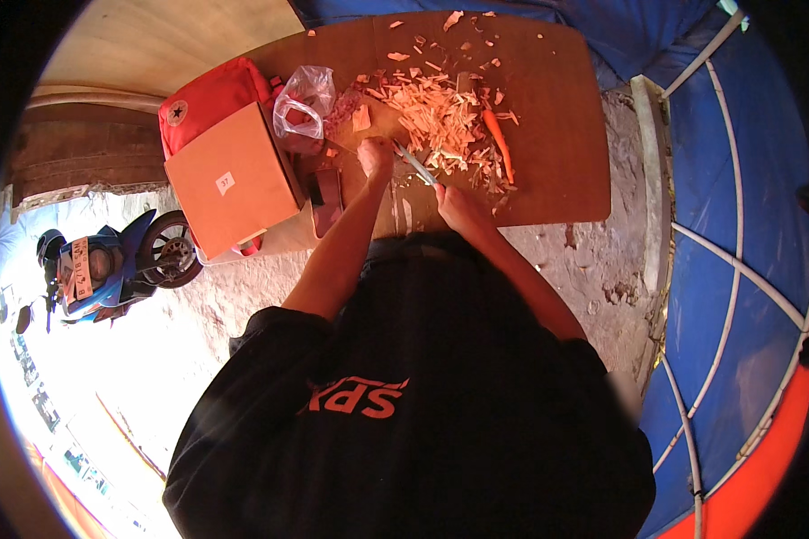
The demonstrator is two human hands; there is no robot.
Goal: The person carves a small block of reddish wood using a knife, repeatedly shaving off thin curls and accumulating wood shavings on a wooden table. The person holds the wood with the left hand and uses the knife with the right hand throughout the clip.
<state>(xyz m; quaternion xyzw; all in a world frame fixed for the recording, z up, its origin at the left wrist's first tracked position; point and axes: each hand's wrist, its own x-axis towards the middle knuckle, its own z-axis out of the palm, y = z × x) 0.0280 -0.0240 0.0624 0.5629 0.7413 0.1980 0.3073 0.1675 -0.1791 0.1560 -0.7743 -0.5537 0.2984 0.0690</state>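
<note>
My right hand (463, 208) is closed round the handle of a knife (415, 165), whose pale blade points up and left toward my left hand. Fingers bent together, my left hand (376, 158) is by the blade's tip; whatever it grips is too small to make out. Beyond the knife spreads a loose heap of cut pale-orange strips (436, 117) on the brown table (557, 99). A whole carrot (499, 146) lies along the heap's right side. One flat pale-orange piece (360, 118) rests just past my left hand.
Left on the table are a clear plastic bag (307, 101), a red bag (208, 97), a cardboard box (234, 180) and a dark flat phone-like object (325, 203). Scraps lie toward the far edge. A blue motorcycle (108, 269) stands at left; a blue tarp (706, 180) on pale poles hangs at right.
</note>
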